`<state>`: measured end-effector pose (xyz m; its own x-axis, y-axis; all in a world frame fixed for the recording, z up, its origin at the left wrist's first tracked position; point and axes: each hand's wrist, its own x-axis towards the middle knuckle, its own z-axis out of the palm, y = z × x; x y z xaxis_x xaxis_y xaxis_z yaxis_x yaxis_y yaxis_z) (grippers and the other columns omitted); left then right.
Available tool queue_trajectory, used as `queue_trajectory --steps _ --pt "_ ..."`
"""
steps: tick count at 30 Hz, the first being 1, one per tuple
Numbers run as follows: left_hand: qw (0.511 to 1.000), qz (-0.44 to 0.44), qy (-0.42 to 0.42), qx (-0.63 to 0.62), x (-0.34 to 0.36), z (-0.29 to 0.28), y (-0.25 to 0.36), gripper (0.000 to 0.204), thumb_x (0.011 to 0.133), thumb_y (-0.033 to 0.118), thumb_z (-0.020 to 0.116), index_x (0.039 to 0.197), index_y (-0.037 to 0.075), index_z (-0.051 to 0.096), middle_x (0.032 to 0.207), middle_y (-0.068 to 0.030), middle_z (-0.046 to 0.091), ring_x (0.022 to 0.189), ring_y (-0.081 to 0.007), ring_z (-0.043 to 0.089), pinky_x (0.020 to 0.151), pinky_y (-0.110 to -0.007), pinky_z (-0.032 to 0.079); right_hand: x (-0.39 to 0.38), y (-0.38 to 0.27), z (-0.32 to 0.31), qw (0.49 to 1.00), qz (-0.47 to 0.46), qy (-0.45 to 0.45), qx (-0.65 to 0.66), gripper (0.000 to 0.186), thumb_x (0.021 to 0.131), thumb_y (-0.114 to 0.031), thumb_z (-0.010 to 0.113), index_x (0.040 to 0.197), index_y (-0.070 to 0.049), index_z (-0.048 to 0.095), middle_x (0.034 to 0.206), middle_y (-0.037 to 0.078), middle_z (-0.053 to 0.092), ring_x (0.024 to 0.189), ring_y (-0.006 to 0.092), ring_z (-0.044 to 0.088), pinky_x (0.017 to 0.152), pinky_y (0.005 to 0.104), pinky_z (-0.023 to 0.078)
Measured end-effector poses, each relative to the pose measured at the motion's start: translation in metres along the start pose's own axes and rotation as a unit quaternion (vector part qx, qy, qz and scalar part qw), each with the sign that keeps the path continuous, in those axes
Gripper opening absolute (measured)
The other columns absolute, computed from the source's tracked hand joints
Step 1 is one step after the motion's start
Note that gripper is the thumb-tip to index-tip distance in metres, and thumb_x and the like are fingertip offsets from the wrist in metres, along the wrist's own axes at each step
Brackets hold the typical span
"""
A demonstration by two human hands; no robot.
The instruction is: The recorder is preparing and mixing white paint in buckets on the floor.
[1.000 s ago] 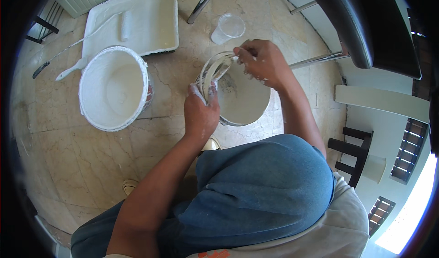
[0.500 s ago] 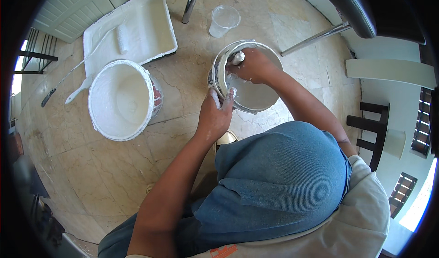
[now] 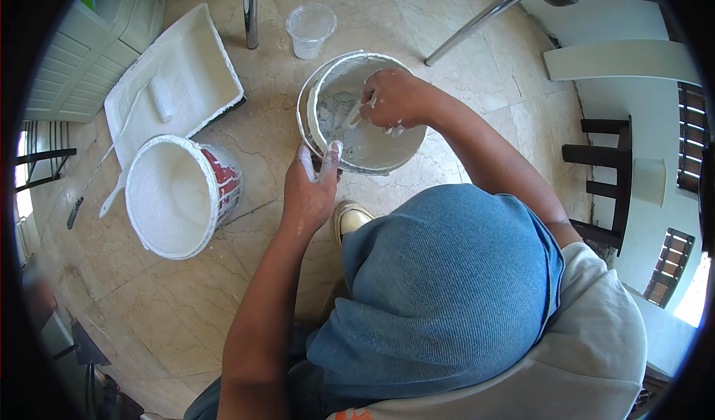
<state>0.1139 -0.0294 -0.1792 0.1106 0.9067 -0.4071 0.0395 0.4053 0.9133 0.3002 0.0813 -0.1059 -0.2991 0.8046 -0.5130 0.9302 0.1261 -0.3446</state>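
Observation:
A paint-smeared bucket stands before me, tilted slightly, with greyish-white residue on its inner walls and bottom. My left hand pinches its near-left rim, thumb over the edge; white paint coats the thumb and fingertips. Inside the bucket's mouth, my right hand is closed round a short, flat, white-smeared tool. The tool's lower end points down and left toward the inner wall; its exact kind is unclear. White flecks dot my right fingers.
To the left stands a second white-coated bucket with a white handle beside it. Behind it lies a paint tray holding a roller. A clear plastic cup and metal chair legs stand beyond.
My right hand has turned and shifted left within the bucket, bringing the tool's lower end into sight. My left hand keeps its hold on the rim. The whole view has swung somewhat.

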Motion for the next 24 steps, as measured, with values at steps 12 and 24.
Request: queue_trajectory --steps 12,24 --pt "0.999 -0.02 -0.011 0.046 -0.002 -0.002 0.021 0.036 0.098 0.03 0.058 0.107 -0.005 0.057 0.076 -0.0101 0.06 0.065 -0.0158 0.06 0.057 -0.032 0.053 0.014 -0.006 0.01 0.995 0.039 0.038 -0.09 0.031 0.071 -0.021 0.066 0.09 0.002 0.073 0.093 0.024 0.07 0.093 0.0339 0.069 0.083 0.0401 0.055" --pt "0.993 -0.001 -0.036 0.112 0.001 -0.009 0.012 0.037 0.1 0.031 0.056 0.115 -0.002 0.052 0.089 -0.0101 0.061 0.075 -0.0147 0.06 0.062 -0.031 0.059 -0.018 -0.004 -0.032 0.998 0.002 -0.023 0.059 0.039 0.083 -0.016 0.07 0.119 -0.005 0.061 0.101 0.018 0.068 0.083 0.0278 0.066 0.079 0.0413 0.054"
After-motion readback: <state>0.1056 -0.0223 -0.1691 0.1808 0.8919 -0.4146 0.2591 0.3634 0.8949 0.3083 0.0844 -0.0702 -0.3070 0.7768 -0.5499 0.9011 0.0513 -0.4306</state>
